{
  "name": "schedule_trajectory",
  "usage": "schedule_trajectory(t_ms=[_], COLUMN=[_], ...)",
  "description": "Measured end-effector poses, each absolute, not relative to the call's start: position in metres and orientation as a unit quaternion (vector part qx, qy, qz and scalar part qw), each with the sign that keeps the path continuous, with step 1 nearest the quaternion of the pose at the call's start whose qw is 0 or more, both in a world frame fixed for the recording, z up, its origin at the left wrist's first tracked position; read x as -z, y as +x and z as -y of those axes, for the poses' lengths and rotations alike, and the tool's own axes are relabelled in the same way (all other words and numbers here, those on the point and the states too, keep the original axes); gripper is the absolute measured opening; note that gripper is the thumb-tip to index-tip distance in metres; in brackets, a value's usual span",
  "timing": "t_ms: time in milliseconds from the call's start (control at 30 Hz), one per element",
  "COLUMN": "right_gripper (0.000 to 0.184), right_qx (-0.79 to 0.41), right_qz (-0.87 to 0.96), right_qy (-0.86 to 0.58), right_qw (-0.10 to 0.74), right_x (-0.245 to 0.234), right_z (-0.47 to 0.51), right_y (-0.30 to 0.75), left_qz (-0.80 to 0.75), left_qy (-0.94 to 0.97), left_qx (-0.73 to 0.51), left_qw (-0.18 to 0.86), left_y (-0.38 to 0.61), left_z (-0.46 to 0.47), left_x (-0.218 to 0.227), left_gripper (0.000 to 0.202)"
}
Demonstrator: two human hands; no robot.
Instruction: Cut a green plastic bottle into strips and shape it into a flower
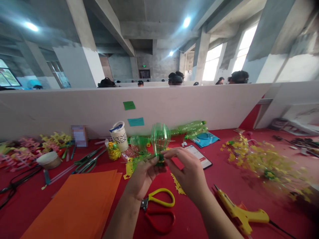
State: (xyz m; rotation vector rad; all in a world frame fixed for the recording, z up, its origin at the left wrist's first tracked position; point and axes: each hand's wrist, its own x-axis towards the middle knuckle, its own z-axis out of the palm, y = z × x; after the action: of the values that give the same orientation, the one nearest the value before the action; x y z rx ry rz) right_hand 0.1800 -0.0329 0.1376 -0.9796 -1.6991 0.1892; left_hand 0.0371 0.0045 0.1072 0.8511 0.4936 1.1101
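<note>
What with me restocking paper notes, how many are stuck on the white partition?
2: a green note on the partition, and a blue note below it, slightly further right. Things standing in front of the partition might hide more.

No wording legible. White cup (120, 141): dark printed characters, unreadable. White-faced slab (199, 155), right of cup: small print, unresolved. Lit green sign (144, 65), far beyond cup: lettering too small.

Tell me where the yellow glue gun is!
In the head view, the yellow glue gun lies at lower right on the red table, beside the right forearm, with yellow star sprays beyond it.
</note>
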Motion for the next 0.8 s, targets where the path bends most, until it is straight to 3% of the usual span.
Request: schedule_trajectory(t_ms=[233, 800], right_gripper=[0.017, 0.019], right_qx=[0.041, 0.024], right_qz=[0.779, 0.777], right_qy=[-0.375, -0.363], right_qw=[0.500, 0.514], right_x=[-0.138, -0.136], right_z=[0.036, 0.039], right_y=[0.174, 0.168], left_qz=[-0.210, -0.182], left_qy=[0.361, 0.358], left_qx=[-0.516, -0.529], left_qw=[0.748, 0.748], left_y=[0.035, 0.035], left_z=[-0.004, -0.003], left_x=[-0.110, -0.112], left_gripper=[0.008, 0.010])
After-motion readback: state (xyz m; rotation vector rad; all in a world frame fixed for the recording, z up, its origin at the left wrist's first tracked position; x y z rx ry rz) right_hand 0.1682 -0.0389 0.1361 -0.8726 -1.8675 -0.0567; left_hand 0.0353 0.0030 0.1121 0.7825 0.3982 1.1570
